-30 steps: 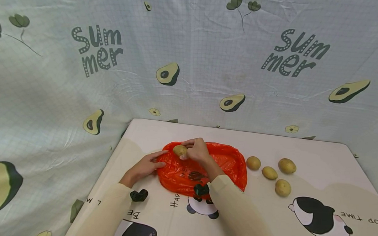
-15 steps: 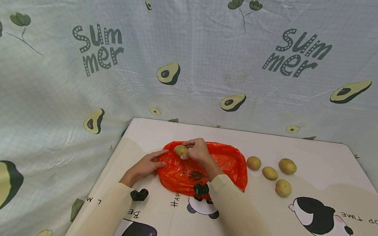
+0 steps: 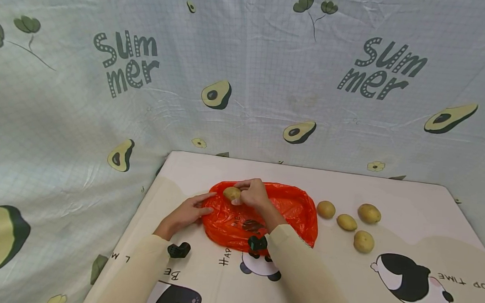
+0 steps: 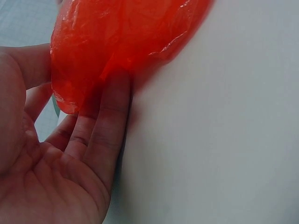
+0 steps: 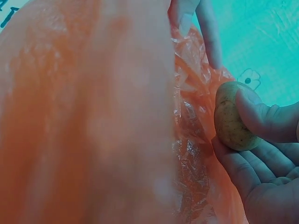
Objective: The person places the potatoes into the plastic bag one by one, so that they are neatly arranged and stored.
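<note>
A red plastic bag (image 3: 281,206) lies spread on the table with its mouth open upward. My right hand (image 3: 256,194) pinches a potato (image 3: 231,194) above the bag's left part; in the right wrist view the thumb presses on the potato (image 5: 231,116), with fingers beneath it. At the bag's left edge, my left hand (image 3: 183,216) holds the rim. The left wrist view has the red film between the thumb and the other fingers (image 4: 110,116), which stay nearly straight. Some fingertips are hidden by the film.
Right of the bag lie several potatoes: one potato (image 3: 326,209) close to its edge, a small potato (image 3: 346,222), a large potato (image 3: 369,213) and a nearer potato (image 3: 363,241). An avocado-print sheet (image 3: 247,69) hangs behind the white table (image 3: 408,215).
Hardly anything differs. Both hands, the bag and the potatoes keep their places, and the view has shifted very slightly.
</note>
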`<state>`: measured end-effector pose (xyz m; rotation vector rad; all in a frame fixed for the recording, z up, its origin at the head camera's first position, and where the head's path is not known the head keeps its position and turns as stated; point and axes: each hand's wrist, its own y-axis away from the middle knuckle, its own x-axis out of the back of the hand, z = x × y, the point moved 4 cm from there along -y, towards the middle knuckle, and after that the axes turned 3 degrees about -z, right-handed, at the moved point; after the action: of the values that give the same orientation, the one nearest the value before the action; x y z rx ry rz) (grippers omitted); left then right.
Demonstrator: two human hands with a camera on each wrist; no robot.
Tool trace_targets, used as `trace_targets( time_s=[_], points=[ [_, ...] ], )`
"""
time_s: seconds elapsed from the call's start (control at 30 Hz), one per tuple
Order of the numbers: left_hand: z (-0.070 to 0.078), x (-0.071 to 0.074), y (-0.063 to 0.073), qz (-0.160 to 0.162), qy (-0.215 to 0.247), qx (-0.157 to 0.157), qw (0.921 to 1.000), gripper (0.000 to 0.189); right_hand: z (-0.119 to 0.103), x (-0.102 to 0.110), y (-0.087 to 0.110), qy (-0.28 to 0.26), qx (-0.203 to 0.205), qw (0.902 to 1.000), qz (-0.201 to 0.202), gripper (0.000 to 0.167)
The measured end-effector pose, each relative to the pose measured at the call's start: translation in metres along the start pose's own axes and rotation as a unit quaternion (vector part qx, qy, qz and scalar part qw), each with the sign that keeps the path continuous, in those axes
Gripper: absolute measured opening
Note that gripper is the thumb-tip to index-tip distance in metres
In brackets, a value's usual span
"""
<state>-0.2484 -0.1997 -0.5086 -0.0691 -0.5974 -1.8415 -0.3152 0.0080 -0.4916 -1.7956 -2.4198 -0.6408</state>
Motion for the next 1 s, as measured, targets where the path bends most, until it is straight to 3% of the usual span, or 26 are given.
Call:
trace_targets(
  time_s=[1.0],
  points=[
    [-0.0019,-0.0011,-0.0023,0.003,0.0,0.02,0.9998,0.06,0.0059,0.0009,-0.0033,0.02,0.014,0.9997,0.004,0.043]
  ],
)
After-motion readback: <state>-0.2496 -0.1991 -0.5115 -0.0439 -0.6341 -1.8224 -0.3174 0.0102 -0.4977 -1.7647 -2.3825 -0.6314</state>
